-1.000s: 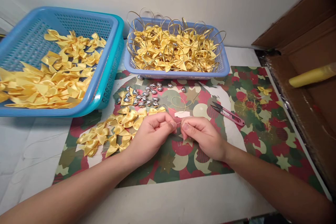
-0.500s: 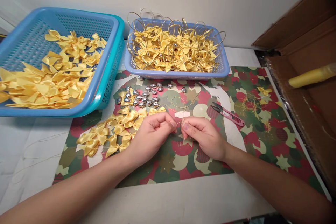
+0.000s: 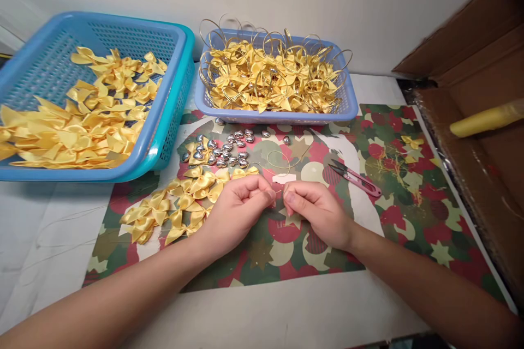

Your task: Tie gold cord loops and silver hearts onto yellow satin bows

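My left hand (image 3: pixel 241 204) and my right hand (image 3: pixel 317 210) face each other over the patterned sheet, fingertips pinched a small gap apart. A thin gold cord (image 3: pixel 278 167) curls on the sheet just beyond them and runs in toward the pinched fingers. The bit held between the fingertips is mostly hidden. Beside my left hand lie several yellow satin bows (image 3: pixel 198 182). Farther back sit several silver heart-shaped beads (image 3: pixel 227 147), loosely bunched. To the right of my right hand, pink-handled thread snips (image 3: pixel 356 177) rest on the sheet.
A blue basket (image 3: pixel 164 114) of yellow bows, nested in a teal one, stands at left. Behind the beads, another basket (image 3: pixel 278 116) holds bows with gold loops. Cord scraps (image 3: pixel 393 166) lie at right, near a cardboard box (image 3: pixel 462 158) with a yellow tube (image 3: pixel 483 120).
Almost nothing differs. My right hand has shifted very slightly to the right, while my left hand keeps its pinch in the same place.
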A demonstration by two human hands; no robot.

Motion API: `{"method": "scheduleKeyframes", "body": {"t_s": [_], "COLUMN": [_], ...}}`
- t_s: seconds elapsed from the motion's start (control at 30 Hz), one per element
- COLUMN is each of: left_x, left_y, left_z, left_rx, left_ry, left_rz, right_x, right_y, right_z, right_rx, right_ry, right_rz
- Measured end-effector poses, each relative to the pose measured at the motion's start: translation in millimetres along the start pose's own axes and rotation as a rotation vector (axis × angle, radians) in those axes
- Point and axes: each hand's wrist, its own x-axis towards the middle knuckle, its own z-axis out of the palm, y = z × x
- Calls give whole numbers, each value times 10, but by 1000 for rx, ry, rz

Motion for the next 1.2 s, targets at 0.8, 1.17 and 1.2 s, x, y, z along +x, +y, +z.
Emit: {"method": "scheduleKeyframes", "body": {"t_s": [0.8,1.17,1.2], "left_x": [9,-199,-216], "left_y": [-1,428,422], "left_z": [-8,-91,-67], "left_rx": [29,645,675], "left_ry": [-52,45,34], "left_rz": [-47,484,504], "right_x": [86,74,73], "right_y": [-39,20,23], "right_z": [19,-26,-23], "right_rx": [226,206,205], "right_ry": [188,139,138], "right_rz": [69,48,47]}}
